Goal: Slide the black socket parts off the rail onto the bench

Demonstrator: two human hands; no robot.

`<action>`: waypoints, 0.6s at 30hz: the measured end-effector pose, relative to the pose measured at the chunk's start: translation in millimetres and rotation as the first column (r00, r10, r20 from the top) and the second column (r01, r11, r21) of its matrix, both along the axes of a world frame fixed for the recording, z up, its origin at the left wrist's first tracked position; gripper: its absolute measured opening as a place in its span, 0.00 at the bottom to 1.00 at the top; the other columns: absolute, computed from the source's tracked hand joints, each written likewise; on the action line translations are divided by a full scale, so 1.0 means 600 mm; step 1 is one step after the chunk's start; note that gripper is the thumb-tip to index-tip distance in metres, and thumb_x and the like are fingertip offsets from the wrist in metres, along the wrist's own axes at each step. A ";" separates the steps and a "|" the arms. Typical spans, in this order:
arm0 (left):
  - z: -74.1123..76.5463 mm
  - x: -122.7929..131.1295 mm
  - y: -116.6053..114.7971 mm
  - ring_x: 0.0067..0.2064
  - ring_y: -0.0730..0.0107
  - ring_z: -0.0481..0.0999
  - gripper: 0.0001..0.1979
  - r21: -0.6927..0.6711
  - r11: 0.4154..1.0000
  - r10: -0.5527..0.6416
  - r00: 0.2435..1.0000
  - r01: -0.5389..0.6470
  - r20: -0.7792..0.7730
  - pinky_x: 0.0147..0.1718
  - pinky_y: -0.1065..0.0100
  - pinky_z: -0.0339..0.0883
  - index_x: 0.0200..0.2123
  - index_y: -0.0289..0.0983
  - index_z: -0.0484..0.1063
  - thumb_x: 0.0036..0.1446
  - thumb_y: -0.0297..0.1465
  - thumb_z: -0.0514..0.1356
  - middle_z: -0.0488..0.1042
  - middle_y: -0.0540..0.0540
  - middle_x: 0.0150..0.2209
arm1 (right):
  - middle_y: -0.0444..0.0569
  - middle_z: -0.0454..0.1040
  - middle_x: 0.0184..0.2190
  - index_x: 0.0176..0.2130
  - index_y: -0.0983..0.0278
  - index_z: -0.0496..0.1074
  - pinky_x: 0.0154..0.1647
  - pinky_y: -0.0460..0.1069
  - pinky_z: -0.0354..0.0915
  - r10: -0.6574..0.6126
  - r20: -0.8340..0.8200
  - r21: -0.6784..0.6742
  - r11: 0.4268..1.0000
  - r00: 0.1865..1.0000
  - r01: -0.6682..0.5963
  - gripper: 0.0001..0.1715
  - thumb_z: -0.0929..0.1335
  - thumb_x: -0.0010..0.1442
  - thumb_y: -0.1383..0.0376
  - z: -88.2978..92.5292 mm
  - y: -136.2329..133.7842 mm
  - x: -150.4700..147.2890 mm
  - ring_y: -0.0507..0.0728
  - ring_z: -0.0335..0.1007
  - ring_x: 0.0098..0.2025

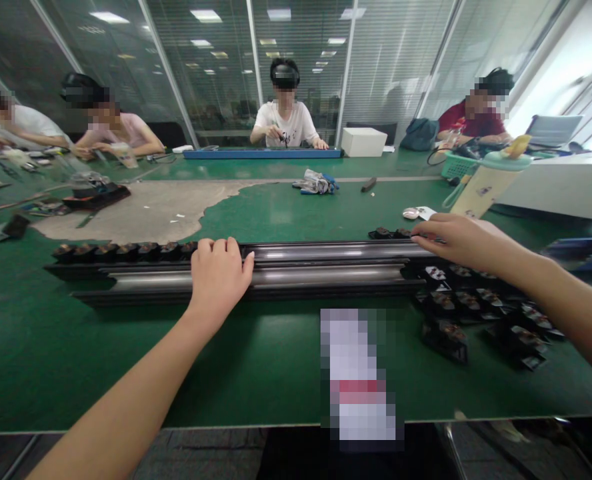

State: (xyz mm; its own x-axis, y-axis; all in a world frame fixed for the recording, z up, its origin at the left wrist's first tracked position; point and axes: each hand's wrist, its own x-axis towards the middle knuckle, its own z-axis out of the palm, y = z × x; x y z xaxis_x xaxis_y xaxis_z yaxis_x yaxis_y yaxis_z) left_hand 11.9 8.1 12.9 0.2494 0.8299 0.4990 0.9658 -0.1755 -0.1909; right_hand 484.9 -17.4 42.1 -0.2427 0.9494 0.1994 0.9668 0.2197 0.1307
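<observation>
Two long dark metal rails (321, 275) with shiny grooved faces lie side by side across the green table. My left hand (219, 273) is closed over the rails left of their middle, its fingers bent over the far one. Along the far rail's left part runs a row of small black blocks with copper-coloured parts (126, 252). At the right end, my right hand (449, 237) has its fingers pressed together beside a couple of black blocks (389, 233); what lies between the fingertips is hidden. Several loose black blocks (469, 300) lie below my right forearm.
A pixelated pale object (359, 373) is at the near table edge. Behind my right hand stand a cream bottle (491, 180) and a green basket (459, 165). Gloves (316, 182) and a torn brown sheet (166, 207) lie farther back. Several people sit around the table.
</observation>
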 end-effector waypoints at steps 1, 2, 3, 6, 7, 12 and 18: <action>0.001 0.001 -0.001 0.52 0.37 0.74 0.22 -0.007 1.000 -0.010 1.000 0.010 -0.003 0.49 0.47 0.71 0.48 0.30 0.76 0.71 0.41 0.51 0.80 0.28 0.44 | 0.57 0.78 0.45 0.51 0.61 0.80 0.44 0.54 0.67 0.041 0.003 -0.009 0.999 0.999 -0.041 0.29 0.58 0.73 0.49 -0.002 0.002 -0.024 0.61 0.75 0.44; 0.002 0.003 -0.003 0.53 0.38 0.75 0.21 -0.015 1.000 -0.020 1.000 0.020 -0.004 0.50 0.47 0.71 0.48 0.30 0.76 0.71 0.41 0.51 0.80 0.28 0.45 | 0.57 0.78 0.45 0.52 0.61 0.80 0.45 0.54 0.67 0.075 0.006 -0.029 0.997 0.997 -0.074 0.31 0.57 0.74 0.48 -0.005 0.005 -0.044 0.61 0.75 0.45; 0.004 0.004 -0.005 0.53 0.39 0.75 0.21 -0.026 0.999 -0.025 1.000 0.025 0.000 0.51 0.48 0.71 0.48 0.30 0.76 0.71 0.40 0.50 0.81 0.27 0.46 | 0.57 0.79 0.45 0.53 0.61 0.79 0.44 0.54 0.67 0.096 0.010 -0.051 0.994 0.995 -0.096 0.33 0.56 0.74 0.46 -0.008 0.007 -0.059 0.62 0.76 0.45; 0.010 0.011 -0.011 0.52 0.41 0.79 0.22 -0.076 0.997 -0.001 0.999 0.003 0.033 0.49 0.52 0.74 0.50 0.27 0.75 0.73 0.38 0.49 0.80 0.27 0.48 | 0.56 0.80 0.44 0.58 0.62 0.78 0.42 0.54 0.67 0.091 0.004 -0.083 0.992 0.996 -0.090 0.36 0.57 0.74 0.43 -0.022 0.015 -0.084 0.61 0.76 0.41; 0.011 0.014 -0.013 0.51 0.42 0.80 0.22 -0.091 0.996 0.013 0.999 -0.009 0.045 0.46 0.53 0.75 0.51 0.27 0.75 0.73 0.38 0.49 0.80 0.27 0.48 | 0.56 0.80 0.44 0.59 0.62 0.77 0.42 0.54 0.67 0.084 0.001 -0.085 0.993 0.996 -0.084 0.37 0.57 0.73 0.42 -0.027 0.016 -0.087 0.61 0.76 0.40; 0.007 0.025 -0.017 0.52 0.43 0.81 0.21 -0.105 0.994 -0.031 0.996 0.040 0.080 0.45 0.54 0.77 0.53 0.28 0.76 0.74 0.37 0.49 0.81 0.29 0.50 | 0.57 0.81 0.45 0.59 0.62 0.77 0.43 0.55 0.67 0.097 -0.056 -0.034 0.995 0.994 -0.099 0.38 0.56 0.73 0.41 -0.039 0.013 -0.092 0.63 0.77 0.41; -0.015 0.032 -0.008 0.65 0.47 0.75 0.24 -0.085 0.958 -0.248 0.938 0.275 0.244 0.64 0.49 0.71 0.65 0.28 0.71 0.73 0.32 0.50 0.76 0.30 0.64 | 0.54 0.81 0.42 0.55 0.61 0.79 0.41 0.53 0.65 0.161 -0.135 -0.085 0.981 0.978 -0.173 0.31 0.58 0.74 0.45 -0.029 0.007 -0.131 0.60 0.76 0.40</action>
State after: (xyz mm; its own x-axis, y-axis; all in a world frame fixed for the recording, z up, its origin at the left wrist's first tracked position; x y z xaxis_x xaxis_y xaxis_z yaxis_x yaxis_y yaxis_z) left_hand 31.1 3.0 3.6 0.3565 0.8060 0.4725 0.8978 -0.4356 0.0657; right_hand 406.6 -13.1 24.8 -0.3781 0.9137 0.1490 0.9227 0.3851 -0.0197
